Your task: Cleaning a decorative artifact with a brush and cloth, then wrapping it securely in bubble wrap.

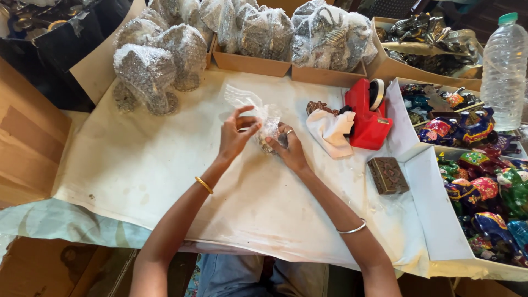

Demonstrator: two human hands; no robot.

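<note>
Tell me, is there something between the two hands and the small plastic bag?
Nothing visible. Both the left hand and the right hand already touch the clear plastic bag, with fingers on it. The red tape dispenser stands apart, to the right.

White-covered table (137, 165) in daylight; brown cardboard (27, 143) alongside.

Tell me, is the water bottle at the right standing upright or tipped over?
Upright: the clear plastic water bottle stands on its base, green cap on top.
</note>
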